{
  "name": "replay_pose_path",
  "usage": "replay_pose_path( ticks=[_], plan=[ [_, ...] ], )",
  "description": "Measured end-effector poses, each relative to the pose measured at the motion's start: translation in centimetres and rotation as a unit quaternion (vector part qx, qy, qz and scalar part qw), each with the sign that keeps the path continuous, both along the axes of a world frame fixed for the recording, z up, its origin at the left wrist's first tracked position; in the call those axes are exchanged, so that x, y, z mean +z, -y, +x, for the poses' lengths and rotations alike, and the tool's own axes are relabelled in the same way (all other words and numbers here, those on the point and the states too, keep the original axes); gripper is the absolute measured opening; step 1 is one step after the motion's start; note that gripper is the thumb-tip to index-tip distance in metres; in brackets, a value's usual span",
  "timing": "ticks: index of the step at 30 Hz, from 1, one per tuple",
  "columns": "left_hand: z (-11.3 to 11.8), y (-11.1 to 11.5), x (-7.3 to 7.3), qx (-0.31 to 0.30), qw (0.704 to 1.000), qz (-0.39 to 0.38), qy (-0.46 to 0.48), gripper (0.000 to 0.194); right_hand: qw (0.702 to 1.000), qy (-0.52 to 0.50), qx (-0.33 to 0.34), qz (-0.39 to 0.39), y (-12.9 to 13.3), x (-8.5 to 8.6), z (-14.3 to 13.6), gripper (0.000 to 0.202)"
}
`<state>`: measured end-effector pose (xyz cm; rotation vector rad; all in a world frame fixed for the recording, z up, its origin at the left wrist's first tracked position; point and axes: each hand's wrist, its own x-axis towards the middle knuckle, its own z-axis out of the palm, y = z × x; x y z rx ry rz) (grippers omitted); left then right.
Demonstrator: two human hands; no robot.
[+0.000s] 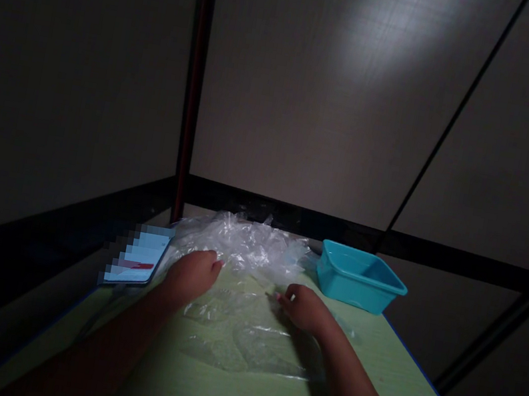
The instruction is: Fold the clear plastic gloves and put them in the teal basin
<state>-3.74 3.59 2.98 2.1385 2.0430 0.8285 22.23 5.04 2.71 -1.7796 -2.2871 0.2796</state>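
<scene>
A clear plastic bag [245, 340] lies spread flat on the green table, in front of me. At its far left part, my left hand [193, 275] is closed, thumb against the curled fingers, on the bag's edge. My right hand [302, 306] pinches the far edge toward the right, its fingertips pressed together. The film between the two hands is thin and hard to make out. Just beyond them rises a heap of crumpled clear plastic bags [251, 243].
A turquoise plastic basket [355, 291] stands at the back right of the green table [394, 395]. On the left lies a phone [137, 258] with its screen lit, partly blurred out. Dark-trimmed wall panels [302, 96] rise behind the table.
</scene>
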Motion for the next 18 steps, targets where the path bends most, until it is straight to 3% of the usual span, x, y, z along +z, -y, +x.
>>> replay_pose_path(
  ticks=[10, 18],
  plan=[
    [0.6, 0.8, -1.2, -0.126, 0.990, -0.027, -0.053, 0.025, 1.000, -0.023, 0.005, -0.006, -0.2, -0.4, 0.1, 0.033],
    [1.3, 0.6, -1.0, -0.131, 0.989, -0.065, -0.032, 0.025, 1.000, 0.008, 0.000, 0.003, -0.2, -0.3, 0.0, 0.034]
  ],
)
